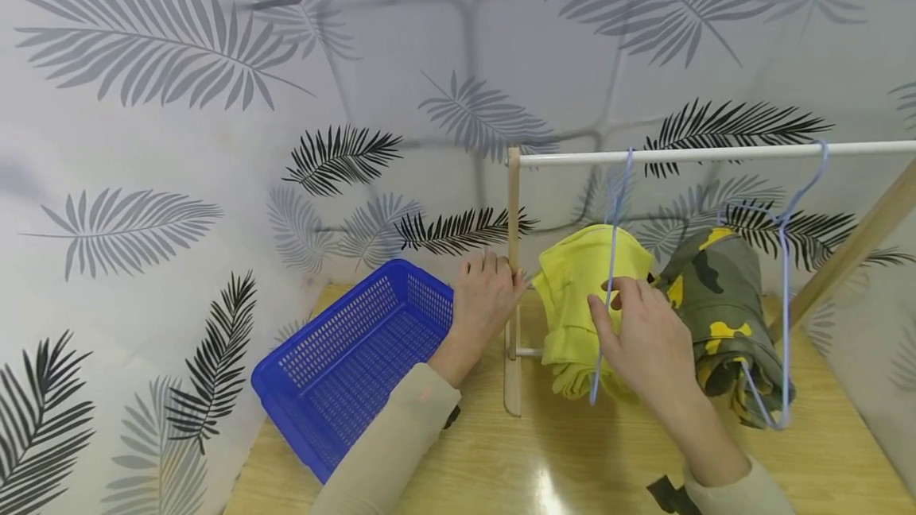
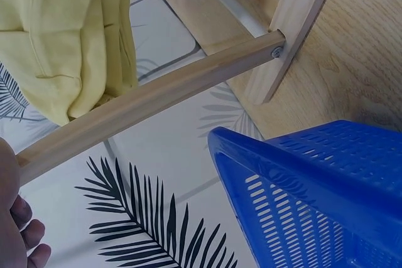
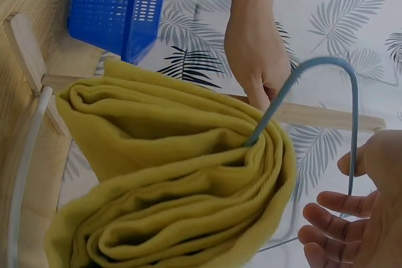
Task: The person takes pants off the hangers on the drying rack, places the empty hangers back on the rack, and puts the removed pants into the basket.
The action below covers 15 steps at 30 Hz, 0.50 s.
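Observation:
My left hand (image 1: pixel 487 292) grips the wooden upright (image 1: pixel 512 213) of a small clothes rack, thumb on one side and fingers curled on the other. Over a blue wire hanger (image 1: pixel 621 205) on the white rail drapes a folded yellow garment (image 1: pixel 587 269), its layered lower folds showing large in the right wrist view. My right hand (image 1: pixel 647 332) is at that hanger's near side, fingers loosely bent and spread, the wire passing between thumb and index finger. To its right, a camouflage garment (image 1: pixel 716 292) is draped over a second blue hanger (image 1: pixel 785 261).
A blue perforated plastic basket (image 1: pixel 286 356) stands on the wood-grain table (image 1: pixel 487 467) left of the rack. The white rail (image 1: pixel 716 155) runs to a slanted wooden upright (image 1: pixel 844 253) at right. A leaf-patterned wall covering (image 1: pixel 401 62) rises behind.

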### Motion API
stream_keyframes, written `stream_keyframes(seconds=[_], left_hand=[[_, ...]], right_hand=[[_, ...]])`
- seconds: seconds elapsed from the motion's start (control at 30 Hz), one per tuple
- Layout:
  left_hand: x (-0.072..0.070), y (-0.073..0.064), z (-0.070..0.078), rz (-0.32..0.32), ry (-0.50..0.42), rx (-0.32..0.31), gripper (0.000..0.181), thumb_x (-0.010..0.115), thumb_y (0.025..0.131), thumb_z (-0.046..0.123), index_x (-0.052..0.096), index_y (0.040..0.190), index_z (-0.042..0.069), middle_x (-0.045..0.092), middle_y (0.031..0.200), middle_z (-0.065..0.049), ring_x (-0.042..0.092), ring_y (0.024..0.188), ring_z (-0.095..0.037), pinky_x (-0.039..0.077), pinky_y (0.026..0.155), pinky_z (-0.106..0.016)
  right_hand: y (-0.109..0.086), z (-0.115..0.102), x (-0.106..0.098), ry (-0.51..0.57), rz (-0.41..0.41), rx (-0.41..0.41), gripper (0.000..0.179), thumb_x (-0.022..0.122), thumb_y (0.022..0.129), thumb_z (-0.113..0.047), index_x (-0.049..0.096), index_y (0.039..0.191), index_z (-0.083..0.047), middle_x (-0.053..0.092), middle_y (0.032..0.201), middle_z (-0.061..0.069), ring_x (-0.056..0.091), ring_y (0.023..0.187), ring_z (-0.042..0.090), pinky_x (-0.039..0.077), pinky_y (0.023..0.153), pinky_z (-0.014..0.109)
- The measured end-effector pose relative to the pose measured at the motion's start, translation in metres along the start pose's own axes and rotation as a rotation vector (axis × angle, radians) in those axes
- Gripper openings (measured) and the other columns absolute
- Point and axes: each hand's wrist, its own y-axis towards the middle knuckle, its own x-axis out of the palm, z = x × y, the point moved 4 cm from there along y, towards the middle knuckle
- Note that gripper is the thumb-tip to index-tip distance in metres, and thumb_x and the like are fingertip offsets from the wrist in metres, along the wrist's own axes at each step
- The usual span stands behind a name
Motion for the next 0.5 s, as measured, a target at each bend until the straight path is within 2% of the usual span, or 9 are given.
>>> stream_keyframes(seconds=[0.33,0.5], left_hand=[[0.0,0.0,-0.001,0.026,-0.02,0.001,0.037,0.068,0.098,0.043,0.064,0.073,0.016,0.068,0.075,0.001,0.059,0.072,-0.019,0.048,0.07,-0.031],[0.001,-0.001,0.0,0.038,-0.035,-0.002,0.037,0.069,0.097,0.042,0.061,0.071,0.016,0.065,0.072,0.001,0.056,0.068,-0.019,0.045,0.067,-0.03]], right_hand=[[-0.009,0.005,-0.003,0.037,0.082,0.065,0.029,0.054,0.109,-0.023,0.066,0.117,0.002,0.068,0.09,0.015,0.063,0.076,0.032,0.05,0.054,0.046],[-0.013,0.007,-0.004,0.034,0.139,0.097,0.03,0.05,0.111,-0.022,0.065,0.117,0.004,0.069,0.096,0.021,0.066,0.08,0.039,0.052,0.056,0.055]])
